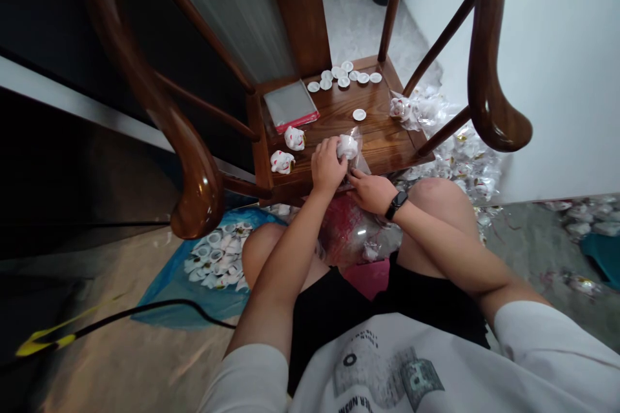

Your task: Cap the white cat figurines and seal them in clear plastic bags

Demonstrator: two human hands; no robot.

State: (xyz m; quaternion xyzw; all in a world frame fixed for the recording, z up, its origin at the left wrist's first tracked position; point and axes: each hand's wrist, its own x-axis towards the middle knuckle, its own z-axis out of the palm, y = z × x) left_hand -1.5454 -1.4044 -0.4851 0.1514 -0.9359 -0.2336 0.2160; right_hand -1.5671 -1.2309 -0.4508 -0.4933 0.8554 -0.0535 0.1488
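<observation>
My left hand [328, 164] is closed around a small white figurine [347, 146] near the front edge of the wooden seat [334, 119]. Clear plastic of a small bag [359, 162] shows beside and behind the figurine; whether the figurine is fully inside I cannot tell. The fingers of my right hand [372, 192], below a black wristwatch, pinch the near edge of that bag. To the left stand two white lucky cat figurines [294, 138] with red and gold marks. A white round cap [359, 115] lies alone beyond my hands.
Several white caps [343, 82] lie along the seat's back. A stack of clear bags [290, 103] is at its left. Bagged figurines [460, 155] are heaped at right. A blue sheet [167, 287] on the floor bears loose figurines. Curved chair arms [498, 97] rise on both sides.
</observation>
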